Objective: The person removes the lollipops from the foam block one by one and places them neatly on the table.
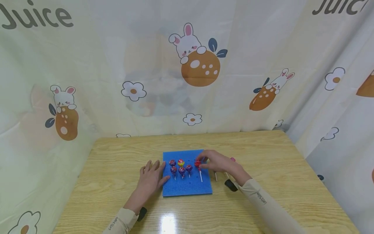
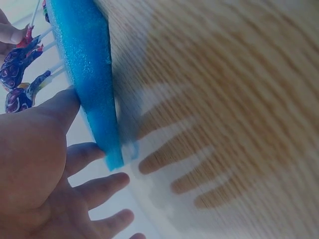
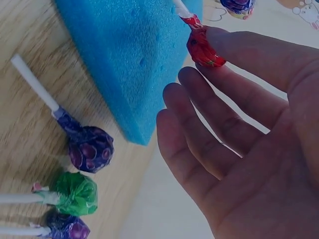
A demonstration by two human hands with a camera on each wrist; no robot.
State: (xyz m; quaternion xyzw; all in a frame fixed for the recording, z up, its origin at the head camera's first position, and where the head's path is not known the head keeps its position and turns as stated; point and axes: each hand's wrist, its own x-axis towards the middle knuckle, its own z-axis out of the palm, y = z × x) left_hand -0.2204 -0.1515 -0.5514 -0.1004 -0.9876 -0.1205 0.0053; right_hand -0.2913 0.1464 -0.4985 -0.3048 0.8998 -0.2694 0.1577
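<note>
A blue foam block point(image 1: 187, 189) lies on the table, with several wrapped lollipops point(image 1: 181, 171) standing in its left and middle part, sticks down. My left hand point(image 1: 149, 179) rests at the block's left edge. Its thumb point(image 2: 65, 107) and forefinger touch the foam, and the other fingers are spread. Over the right part of the block, my right hand point(image 1: 217, 161) pinches a red lollipop point(image 3: 203, 47) by its wrapped head between thumb and forefinger. The white stick point(image 1: 201, 176) of that lollipop points toward me; whether its tip touches the foam I cannot tell.
Right of the block, loose lollipops lie on the wooden table point(image 1: 117, 156), partly hidden by my right forearm: a purple one point(image 3: 90, 149), a green one point(image 3: 77, 193) and another purple one point(image 3: 70, 228). Small dark holes point(image 1: 190, 183) dot the foam. A patterned curtain point(image 1: 157, 65) hangs behind.
</note>
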